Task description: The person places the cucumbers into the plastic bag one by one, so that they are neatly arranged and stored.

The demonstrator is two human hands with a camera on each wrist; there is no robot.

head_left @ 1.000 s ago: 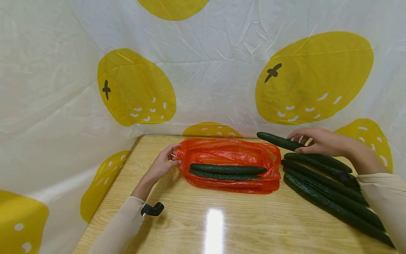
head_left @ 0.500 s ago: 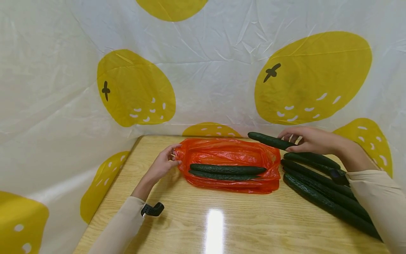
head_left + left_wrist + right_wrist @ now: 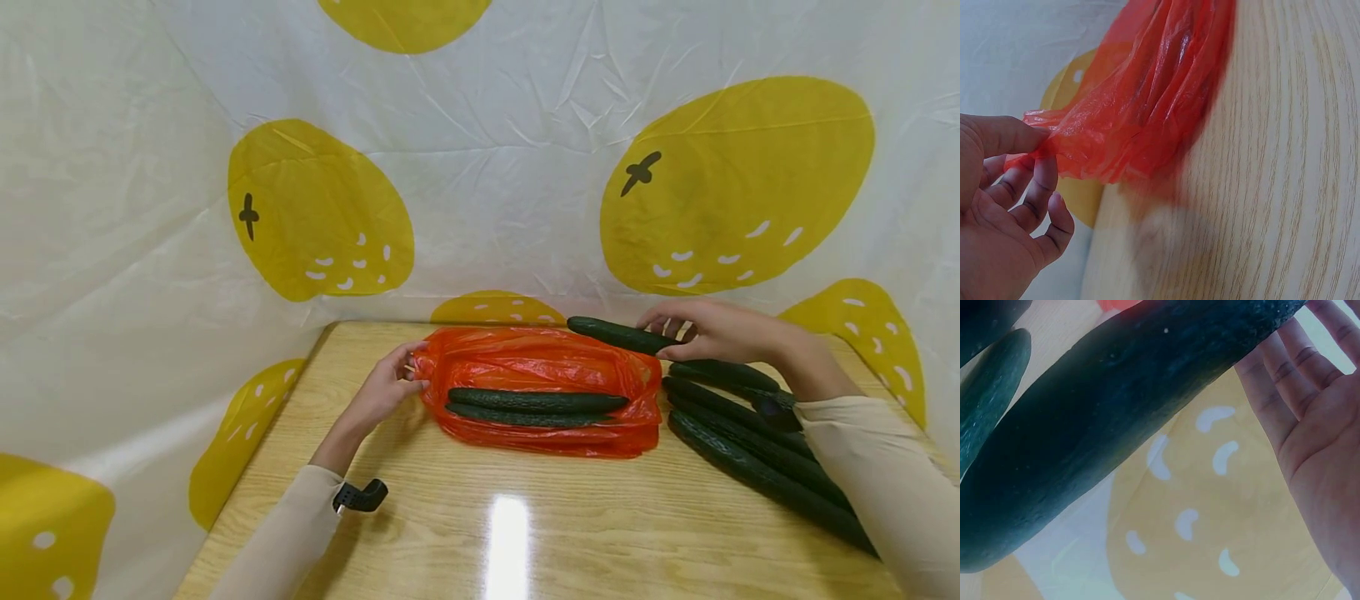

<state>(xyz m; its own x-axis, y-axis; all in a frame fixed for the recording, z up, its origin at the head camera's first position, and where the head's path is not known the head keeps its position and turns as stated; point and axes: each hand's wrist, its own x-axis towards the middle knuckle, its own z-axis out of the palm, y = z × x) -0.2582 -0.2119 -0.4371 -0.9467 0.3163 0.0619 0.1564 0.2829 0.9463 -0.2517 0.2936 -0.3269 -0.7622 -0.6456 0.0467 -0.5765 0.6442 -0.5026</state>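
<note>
A red plastic bag lies spread on the table with two cucumbers side by side in it. My left hand pinches the bag's left end; in the left wrist view, thumb and fingertips grip the gathered red film. My right hand holds another cucumber near its middle, raised, with its tip over the bag's far right part. In the right wrist view this held cucumber crosses the picture, fingers behind its upper end; the thumb is not seen there.
Several more cucumbers lie in a slanted row on the wooden table, right of the bag, partly under the right forearm. A white cloth with yellow fruit prints hangs behind and at the left. A black strap sits on the left wrist.
My right hand has moved left with the cucumber, bringing its tip from beyond the bag's right end to over it. The left hand and the bag have stayed in place.
</note>
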